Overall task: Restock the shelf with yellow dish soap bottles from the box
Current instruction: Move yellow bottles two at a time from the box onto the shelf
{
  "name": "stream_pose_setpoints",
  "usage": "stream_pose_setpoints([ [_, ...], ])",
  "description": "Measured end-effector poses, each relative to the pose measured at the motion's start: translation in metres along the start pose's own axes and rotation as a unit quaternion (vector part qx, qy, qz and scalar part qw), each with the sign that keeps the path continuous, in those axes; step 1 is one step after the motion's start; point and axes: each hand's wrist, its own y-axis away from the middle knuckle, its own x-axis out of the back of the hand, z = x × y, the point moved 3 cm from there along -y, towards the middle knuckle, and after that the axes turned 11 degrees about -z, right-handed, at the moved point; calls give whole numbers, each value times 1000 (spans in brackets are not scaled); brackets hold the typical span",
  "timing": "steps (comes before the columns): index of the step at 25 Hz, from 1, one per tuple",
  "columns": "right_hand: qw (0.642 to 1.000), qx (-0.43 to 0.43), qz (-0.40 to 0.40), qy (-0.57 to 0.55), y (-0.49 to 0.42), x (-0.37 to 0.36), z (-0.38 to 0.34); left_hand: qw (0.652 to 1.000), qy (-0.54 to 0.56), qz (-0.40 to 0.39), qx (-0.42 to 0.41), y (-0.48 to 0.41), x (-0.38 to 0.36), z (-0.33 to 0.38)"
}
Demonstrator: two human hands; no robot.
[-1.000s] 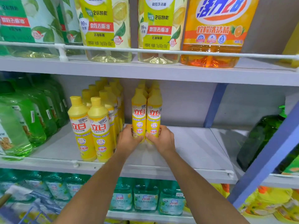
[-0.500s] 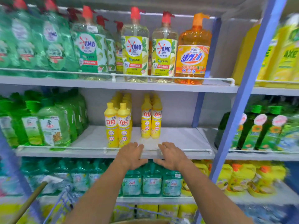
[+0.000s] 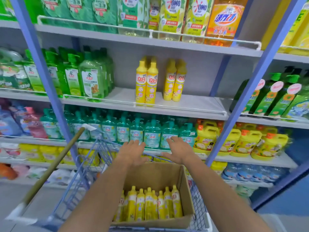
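Above the box [image 3: 186,186], left hand [image 3: 132,153] and right hand [image 3: 178,152] are spread-fingered, empty. Few bottles [image 3: 147,84] are shelved; many are left boxed.

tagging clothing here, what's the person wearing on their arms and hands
Nothing that shows. The left hand and right hand are ungloved, both forearms are bare to the frame's edge with no sleeve, and no watch or band shows at either wrist.
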Motion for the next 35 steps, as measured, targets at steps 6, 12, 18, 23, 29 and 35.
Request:
stream_pose_setpoints([
  [6,996,-12,-82,-37,0,-88,-10,992,66,-103,22,9,-111,-4],
  [12,978,-8,-194,-77,-18,-186,-11,961,150,-228,53,-6,-204,-5],
  [18,959,-2,-268,-90,-67,-251,-7,940,170,-284,75,-52,-251,-14],
  [23,948,-10,-306,-86,-118,-307,-7,941,167,-286,75,-110,-295,-25],
  [29,942,-33,-308,-127,-176,-400,-15,932,182,-298,92,-177,-377,-52],
  [35,932,-94,-287,-199,-212,-458,-20,919,295,-227,130,-214,-432,-42],
])
